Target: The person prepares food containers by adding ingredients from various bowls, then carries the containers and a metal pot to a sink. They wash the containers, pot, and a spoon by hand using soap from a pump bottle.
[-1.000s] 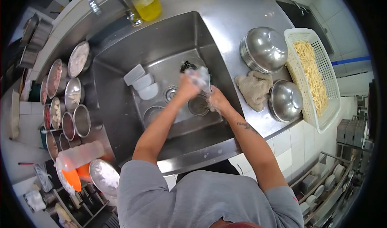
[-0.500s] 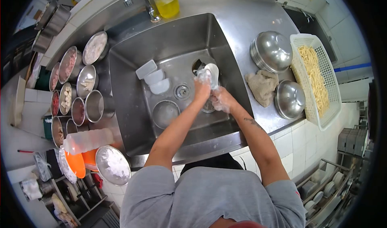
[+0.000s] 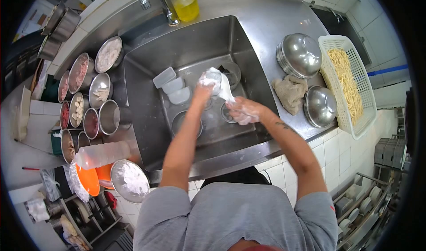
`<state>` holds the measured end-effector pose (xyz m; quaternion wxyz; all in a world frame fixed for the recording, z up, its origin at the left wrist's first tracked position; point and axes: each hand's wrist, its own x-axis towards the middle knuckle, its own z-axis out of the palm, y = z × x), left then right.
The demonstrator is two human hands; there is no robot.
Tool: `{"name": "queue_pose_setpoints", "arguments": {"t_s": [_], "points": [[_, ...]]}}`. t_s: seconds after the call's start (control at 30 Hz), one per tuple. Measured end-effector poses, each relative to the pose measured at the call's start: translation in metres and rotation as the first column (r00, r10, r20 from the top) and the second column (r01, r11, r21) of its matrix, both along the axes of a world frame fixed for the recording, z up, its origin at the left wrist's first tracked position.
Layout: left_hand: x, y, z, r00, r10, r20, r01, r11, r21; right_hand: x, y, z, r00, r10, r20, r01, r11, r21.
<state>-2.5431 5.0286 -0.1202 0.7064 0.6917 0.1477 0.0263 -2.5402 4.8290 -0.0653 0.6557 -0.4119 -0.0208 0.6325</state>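
Note:
Both my hands are over the steel sink (image 3: pixel 153 45). My right hand (image 3: pixel 244 111) is closed round the narrow lower end of a white, foam-covered scoop-like utensil (image 3: pixel 226 90). My left hand (image 3: pixel 203 92) is closed at its wider upper end, with suds over the fingers. Foam hides the utensil's exact kind and whether a sponge is in my left hand. Behind them a clear round bowl (image 3: pixel 235 75) with something dark in it lies on the sink floor. Several translucent plastic tubs (image 3: pixel 179 96) lie left of my left hand, and another round bowl (image 3: pixel 195 129) is partly hidden by my left forearm.
Metal bowls of ingredients (image 3: pixel 79 72) crowd the left side, near a plastic bottle (image 3: pixel 103 154). A tap (image 3: pixel 166 7) and yellow soap bottle (image 3: pixel 186 7) stand behind the sink. To the right are upturned steel bowls (image 3: pixel 301 53), a cloth (image 3: pixel 289 95) and a noodle basket (image 3: pixel 357 129).
My left hand has moved left along with the utensil's wide end. My right hand has shifted slightly right and down, leaving more of the white utensil visible between my hands.

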Motion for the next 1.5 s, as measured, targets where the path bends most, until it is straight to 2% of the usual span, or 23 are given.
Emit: {"name": "queue_pose_setpoints", "arguments": {"t_s": [0.07, 0.17, 0.2, 0.3, 0.33, 0.43, 0.5, 0.57, 0.63, 0.73, 0.83, 0.9, 0.93, 1.0, 1.03, 1.1, 1.13, 1.23, 1.33, 1.4, 1.43, 1.47, 1.5], "points": [[0.007, 0.033, 0.035, 0.846, -0.524, -0.097, 0.527, 0.797, 0.296, 0.019, -0.018, 0.012, 0.956, 0.285, 0.067, -0.276, 0.954, -0.115], [-0.002, 0.007, 0.063, 0.461, -0.812, -0.357, 0.593, -0.017, 0.805, 0.030, -0.003, 0.022, 0.607, 0.707, 0.363, -0.528, 0.700, -0.480], [-0.015, -0.004, 0.087, 0.408, -0.831, -0.378, 0.500, -0.143, 0.854, 0.032, 0.003, 0.024, 0.383, 0.813, 0.439, -0.506, 0.583, -0.636], [-0.012, 0.010, 0.080, 0.454, -0.787, -0.418, 0.490, -0.171, 0.855, 0.024, 0.007, 0.005, 0.017, 0.560, 0.828, -0.232, 0.808, -0.541], [-0.004, 0.015, 0.084, 0.449, -0.729, -0.516, 0.632, -0.149, 0.761, 0.021, 0.008, 0.006, 0.135, 0.486, 0.863, -0.190, 0.868, -0.459], [0.012, 0.052, 0.080, 0.636, -0.747, -0.192, 0.669, 0.410, 0.621, 0.010, 0.011, 0.027, 0.512, 0.243, 0.824, -0.004, 0.960, -0.281], [0.012, 0.060, 0.059, 0.918, -0.386, -0.088, 0.379, 0.792, 0.479, 0.001, 0.018, 0.052, 0.762, 0.075, 0.644, 0.148, 0.947, -0.285], [0.003, 0.039, 0.031, 0.999, 0.038, 0.032, -0.041, 0.995, 0.092, -0.008, 0.034, 0.031, 0.816, -0.067, 0.574, 0.266, 0.925, -0.271], [0.004, 0.008, 0.006, 0.929, 0.366, -0.052, -0.361, 0.870, -0.337, -0.012, 0.057, -0.006, 0.827, -0.214, 0.520, 0.389, 0.885, -0.255], [-0.018, -0.029, -0.002, 0.829, 0.430, -0.357, -0.556, 0.568, -0.607, -0.019, 0.061, -0.022, 0.838, -0.172, 0.518, 0.317, 0.926, -0.206], [-0.022, -0.008, -0.023, 0.889, 0.316, -0.333, -0.459, 0.621, -0.636, -0.018, 0.055, -0.037, 0.885, -0.108, 0.453, 0.237, 0.941, -0.240], [-0.014, 0.046, -0.053, 0.995, -0.028, -0.096, 0.002, 0.964, -0.266, -0.014, 0.043, -0.018, 0.945, 0.004, 0.328, 0.102, 0.947, -0.304], [-0.011, 0.069, -0.036, 0.956, -0.289, -0.051, 0.288, 0.957, -0.023, -0.005, 0.033, -0.023, 0.771, 0.176, 0.612, 0.000, 0.961, -0.276], [0.002, 0.071, 0.022, 0.626, -0.766, -0.145, 0.763, 0.563, 0.318, 0.014, 0.014, -0.037, 0.140, 0.362, 0.922, -0.197, 0.923, -0.332], [-0.002, 0.055, 0.047, 0.574, -0.787, -0.227, 0.762, 0.411, 0.501, 0.022, 0.015, -0.006, 0.359, 0.598, 0.717, -0.341, 0.799, -0.496], [-0.011, 0.018, 0.076, 0.503, -0.765, -0.401, 0.646, 0.024, 0.763, 0.026, 0.019, 0.020, 0.130, 0.601, 0.789, -0.325, 0.777, -0.538], [-0.013, 0.012, 0.073, 0.504, -0.754, -0.420, 0.601, -0.043, 0.798, 0.026, 0.020, 0.020, 0.169, 0.595, 0.786, -0.287, 0.792, -0.538], [0.008, 0.028, 0.069, 0.518, -0.729, -0.449, 0.676, 0.027, 0.736, 0.022, 0.020, 0.013, 0.353, 0.519, 0.778, -0.163, 0.853, -0.496], [0.023, 0.058, 0.059, 0.656, -0.746, -0.116, 0.656, 0.487, 0.576, 0.013, 0.021, 0.014, 0.668, 0.280, 0.690, 0.017, 0.921, -0.390], [0.020, 0.060, 0.005, 0.935, -0.344, 0.081, 0.315, 0.916, 0.250, -0.001, 0.033, 0.031, 0.842, 0.069, 0.535, 0.156, 0.918, -0.364], [0.016, 0.054, 0.004, 0.991, -0.088, 0.102, 0.084, 0.996, 0.044, -0.007, 0.040, 0.024, 0.857, -0.006, 0.516, 0.218, 0.910, -0.353], [0.008, 0.039, 0.001, 0.983, 0.028, 0.181, 0.009, 0.980, -0.198, -0.013, 0.048, 0.007, 0.865, -0.080, 0.496, 0.279, 0.897, -0.343], [0.010, 0.026, -0.004, 0.975, 0.205, 0.081, -0.165, 0.922, -0.351, -0.014, 0.055, -0.005, 0.865, -0.151, 0.478, 0.339, 0.880, -0.334]]}}
